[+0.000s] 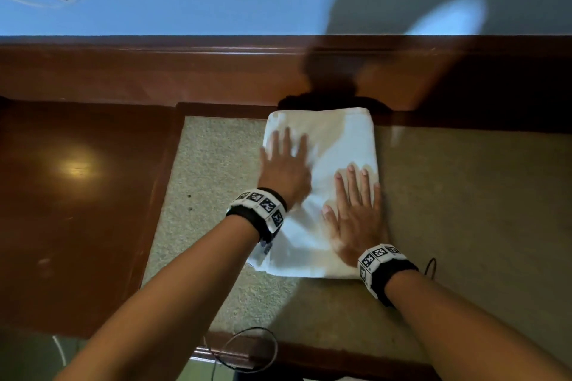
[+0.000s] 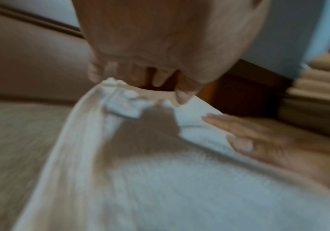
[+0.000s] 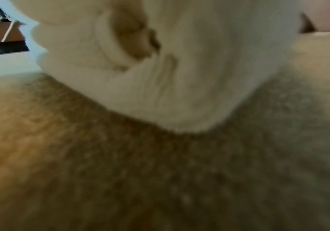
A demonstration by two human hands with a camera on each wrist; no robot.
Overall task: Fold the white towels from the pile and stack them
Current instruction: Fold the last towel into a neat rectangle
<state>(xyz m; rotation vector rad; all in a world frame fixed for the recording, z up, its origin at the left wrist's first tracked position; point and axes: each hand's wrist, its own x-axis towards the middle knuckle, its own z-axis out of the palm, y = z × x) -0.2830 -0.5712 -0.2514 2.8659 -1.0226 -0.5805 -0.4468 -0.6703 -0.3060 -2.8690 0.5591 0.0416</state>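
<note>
A folded white towel (image 1: 322,182) lies flat on the beige mat (image 1: 216,182), its far edge touching the dark wooden border (image 1: 216,108) that frames the mat. The person's left hand (image 1: 286,168) lies palm-down on the towel's left half, fingers straight and spread, gripping nothing. The right hand (image 1: 356,210) lies flat on the towel's right half, nearer the person than the left hand, fingers likewise straight and pressing the cloth rather than holding it. Both wrists carry black bands with white patterned tags (image 1: 260,207). In the left wrist view (blurred) the towel (image 2: 160,179) stretches away from the camera, the right hand (image 2: 263,137) rests flat on it, and a stack of folded towels (image 2: 322,75) sits beyond the towel to the right. A thin black cable (image 1: 247,349) loops at the mat's near edge.
</note>
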